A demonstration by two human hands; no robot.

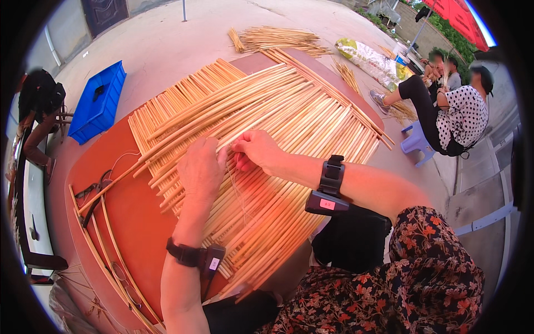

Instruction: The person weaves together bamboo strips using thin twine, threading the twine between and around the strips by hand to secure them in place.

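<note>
A mat of pale, straight plant stalks lies across a reddish-brown table in front of me, and both of my hands work over its middle. My right hand is closed in a pinch, with a thin pale thread trailing down from its fingertips across the stalks. Close beside it, my left hand has its back to me and its fingers curled down against the stalks. What those fingers grip is hidden. Several longer stalks lie slantwise on top of the mat, just beyond my hands.
Glasses and several loose bent strips lie on the table at left. A blue crate stands on the ground beyond. Stalk bundles lie behind the table. At right, a person sits on a purple stool.
</note>
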